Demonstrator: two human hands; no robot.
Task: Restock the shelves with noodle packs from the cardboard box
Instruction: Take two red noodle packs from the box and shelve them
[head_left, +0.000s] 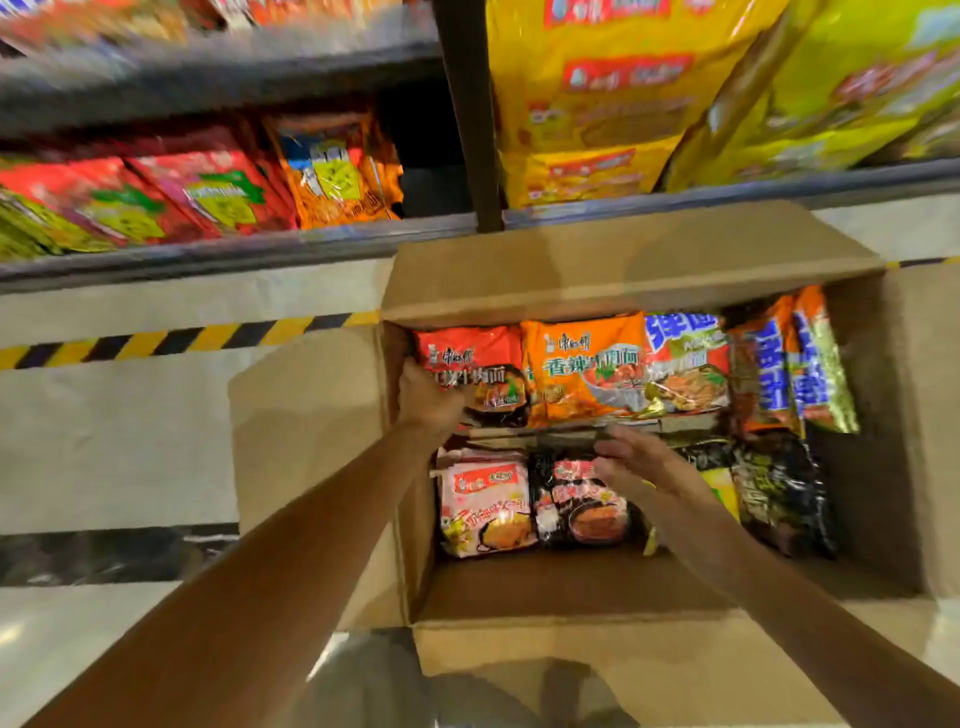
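Noodle packs, glossy crinkled plastic pillows, red, orange, pink, black: lying in open brown corrugated cardboard box on floor, near the shelf. Box largely full; most restocking left, by appearance. Left hand gripping red pack's left edge. Right hand resting on black pack, fingers relaxed, holding nothing. Grey metal shelves far, partly stocked.

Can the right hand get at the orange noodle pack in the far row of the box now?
Probably yes. The right hand hovers just before the orange noodle pack, the cardboard box is open, and nothing covers the pack.
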